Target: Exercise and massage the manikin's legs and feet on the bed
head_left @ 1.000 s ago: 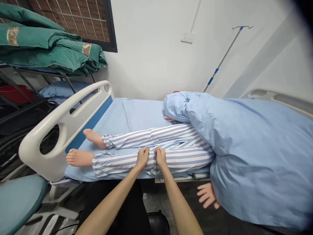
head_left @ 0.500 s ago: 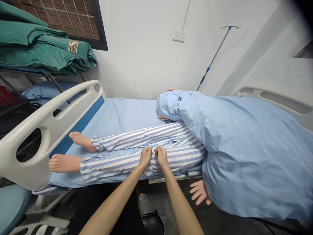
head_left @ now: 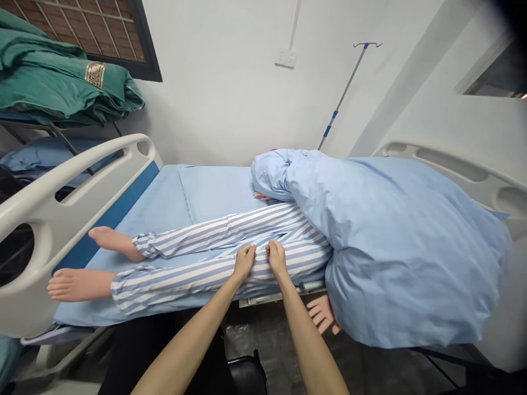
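A manikin lies on the bed in blue-and-white striped trousers [head_left: 177,282], its bare near foot [head_left: 82,285] and far foot [head_left: 115,242] to the left. My left hand [head_left: 245,262] is closed over the near trouser leg around the knee, apparently pinching the cloth. Just to its right, my right hand [head_left: 276,257] is also closed on the same leg, a short gap between the two fists. A light blue quilt [head_left: 395,241] is heaped over the manikin's upper body. One manikin hand [head_left: 323,314] pokes out below the quilt at the bed's near side.
A cream footboard [head_left: 82,181] closes the left end of the bed, and a headboard [head_left: 448,159] stands at the right. Behind the bed rises an IV pole [head_left: 346,90]. Green bedding [head_left: 61,82] is piled at upper left. A black stool [head_left: 247,376] is below.
My view has turned and moved right, so the bed and manikin appear further left. My fists are slightly further apart, the right one shifted along the leg towards the quilt.
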Demonstrator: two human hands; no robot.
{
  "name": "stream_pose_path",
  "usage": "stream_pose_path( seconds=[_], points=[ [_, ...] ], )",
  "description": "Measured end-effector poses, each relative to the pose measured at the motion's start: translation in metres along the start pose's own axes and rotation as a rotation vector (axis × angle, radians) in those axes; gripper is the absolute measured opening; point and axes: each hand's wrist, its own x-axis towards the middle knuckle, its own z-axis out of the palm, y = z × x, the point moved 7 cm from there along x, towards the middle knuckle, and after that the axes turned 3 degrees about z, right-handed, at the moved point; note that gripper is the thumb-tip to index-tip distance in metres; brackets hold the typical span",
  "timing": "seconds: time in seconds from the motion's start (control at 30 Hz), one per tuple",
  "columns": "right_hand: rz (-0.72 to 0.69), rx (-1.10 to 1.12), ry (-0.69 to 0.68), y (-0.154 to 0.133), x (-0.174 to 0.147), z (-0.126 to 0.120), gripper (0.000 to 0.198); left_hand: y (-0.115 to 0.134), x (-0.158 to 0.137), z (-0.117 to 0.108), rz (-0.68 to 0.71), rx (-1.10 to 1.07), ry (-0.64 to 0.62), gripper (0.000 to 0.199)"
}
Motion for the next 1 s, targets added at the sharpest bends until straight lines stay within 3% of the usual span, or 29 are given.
stream_pose_path(
  seconds=[0.17,0.3,0.5,0.63,0.8,0.9,1.0],
  points=[
    [-0.023,-0.067,-0.003,0.002,-0.003,-0.01,0.029,0.008,0.002,0.024,0.001,-0.078,-0.079,0.031],
    [-0.012,-0.035,0.045,0.007,0.001,-0.028,0.031,0.007,0.001,0.037,-0.035,-0.041,-0.059,0.03],
    [-0.029,-0.049,0.122,0.012,0.008,-0.06,0.031,0.036,0.004,0.067,0.054,-0.116,-0.055,0.031],
    [-0.018,-0.048,0.129,0.006,0.017,-0.079,0.033,0.03,0.005,0.085,0.067,0.031,-0.065,0.03],
    [-0.101,-0.391,0.269,-0.005,0.04,-0.127,0.032,0.018,0.004,0.09,0.168,0.199,-0.089,0.027],
    [-0.112,-0.65,0.375,0.008,0.046,-0.152,0.032,0.014,0.006,0.09,0.147,0.188,-0.142,0.027],
    [-0.123,-0.793,0.366,0.027,0.047,-0.158,0.037,0.012,0.008,0.091,0.139,0.187,-0.166,0.028]
  ],
)
